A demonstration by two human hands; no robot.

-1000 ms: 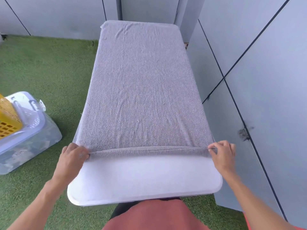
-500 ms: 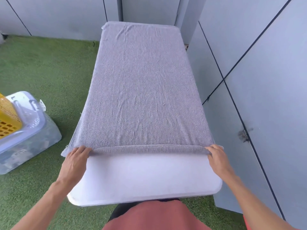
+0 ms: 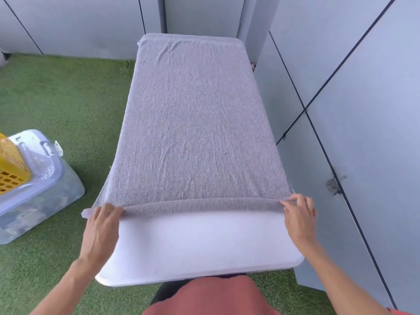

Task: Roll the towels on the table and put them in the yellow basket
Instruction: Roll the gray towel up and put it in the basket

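— How far along are you?

— Barely begun: the grey terry towel point(image 3: 195, 123) lies flat along the white table point(image 3: 200, 246), with only its near edge turned into a thin roll. Nothing's visibly in the yellow slatted basket point(image 3: 11, 164) yet.

— And your grip?

— My left hand point(image 3: 101, 228) and right hand point(image 3: 298, 218) each seem to pinch one end of that roll under my fingers point(image 3: 289, 204).

Grey towel point(image 3: 195, 123), white table point(image 3: 200, 244), yellow basket point(image 3: 11, 169) (lattice holes), green turf point(image 3: 68, 98).

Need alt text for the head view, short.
A left hand and right hand pinch the folded near edge of a grey terry towel spread over a white table. A yellow plastic basket stands on a clear lidded bin at left.
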